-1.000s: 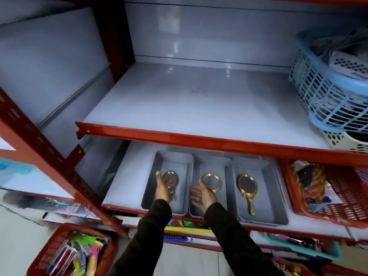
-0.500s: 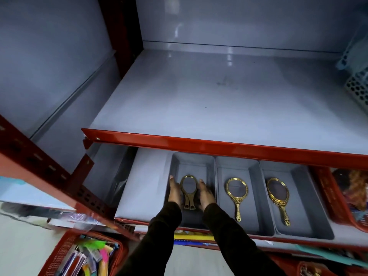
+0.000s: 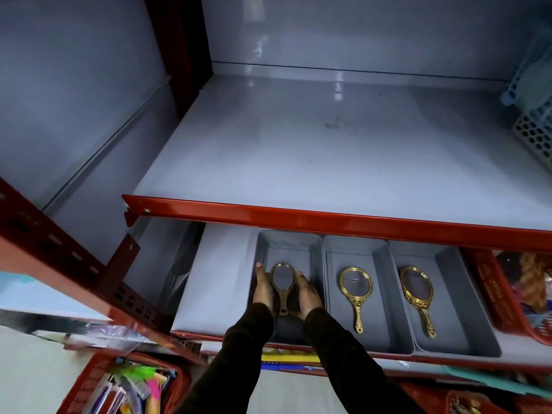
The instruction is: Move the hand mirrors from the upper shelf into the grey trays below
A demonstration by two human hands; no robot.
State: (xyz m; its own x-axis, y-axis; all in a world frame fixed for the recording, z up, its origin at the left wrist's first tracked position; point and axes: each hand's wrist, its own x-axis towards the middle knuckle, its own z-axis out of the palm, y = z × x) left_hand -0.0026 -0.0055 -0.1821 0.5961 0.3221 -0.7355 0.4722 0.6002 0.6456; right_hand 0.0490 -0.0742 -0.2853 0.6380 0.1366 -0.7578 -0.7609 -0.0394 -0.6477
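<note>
While both of my hands sit inside the leftmost tray (image 3: pixel 316 249), they cup one mirror (image 3: pixel 282 283) between them. My left hand (image 3: pixel 263 289) presses flat along the mirror's left side, fingers stretched toward the back of the tray; my right hand (image 3: pixel 307 295) curls against the right side, fingers bent around the frame and handle. So both hands grip this same mirror, which lies lengthwise with its oval glass pointing to the back and its dark handle toward me. I cannot tell whether it already rests on the tray floor or sits slightly above it. My dark sleeves (image 3: pixel 248 348) come up from the bottom edge.

Just to the right, touching the first tray, I see a second grey tray (image 3: pixel 379 252) with a gold mirror (image 3: pixel 355 291) lying flat in it, handle toward me. Beside that one a third tray (image 3: pixel 448 261) holds another gold mirror (image 3: pixel 416 294), tilted a little so its handle points down and right. All three trays stand side by side on the lower shelf (image 3: pixel 215 279).

Above them runs the red front edge (image 3: pixel 328 218) of the upper shelf (image 3: pixel 328 150), whose grey surface is bare apart from a pale blue basket (image 3: pixel 534 127) at its far right. A red basket (image 3: pixel 495 288) stands right of the trays, and another red basket (image 3: pixel 98 380) of colourful items sits on the floor at lower left.
</note>
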